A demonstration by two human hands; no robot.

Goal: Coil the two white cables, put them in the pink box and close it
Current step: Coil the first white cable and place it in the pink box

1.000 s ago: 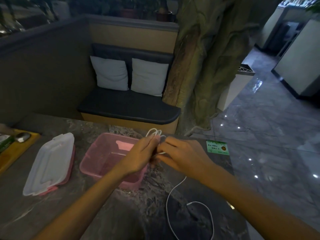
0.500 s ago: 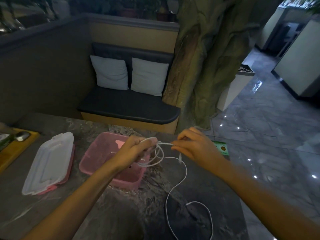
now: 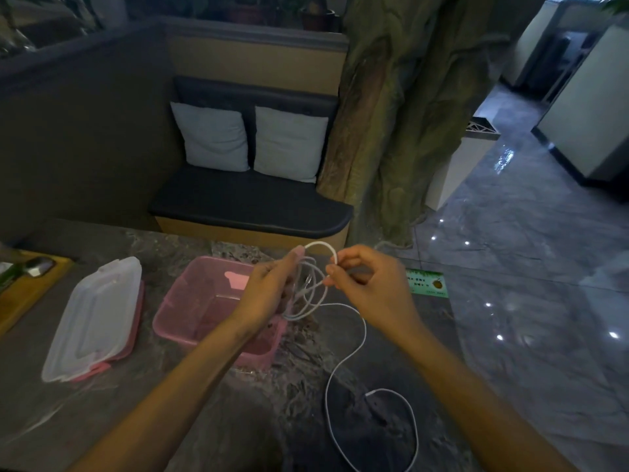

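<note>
A white cable [image 3: 354, 356] runs from a loose loop on the dark table up into a small coil held above the pink box's right side. My left hand [image 3: 269, 294] grips the coil's loops from the left. My right hand [image 3: 371, 284] pinches the cable's top arc between thumb and fingers. The open pink box [image 3: 190, 311] sits on the table under my left hand; I cannot tell what is inside. Its clear lid with pink clips [image 3: 92, 318] lies flat to the left. A second cable is not distinguishable.
A yellow wooden tray [image 3: 30, 291] with a metal item sits at the table's left edge. A green card [image 3: 429, 282] lies near the right edge. Beyond the table stand a bench with two cushions [image 3: 252, 141] and a tree-like pillar [image 3: 401, 124].
My right hand has swung back toward my left, laying another loop onto the coil. The coil now shows several turns, and the slack on the table has shortened a little.
</note>
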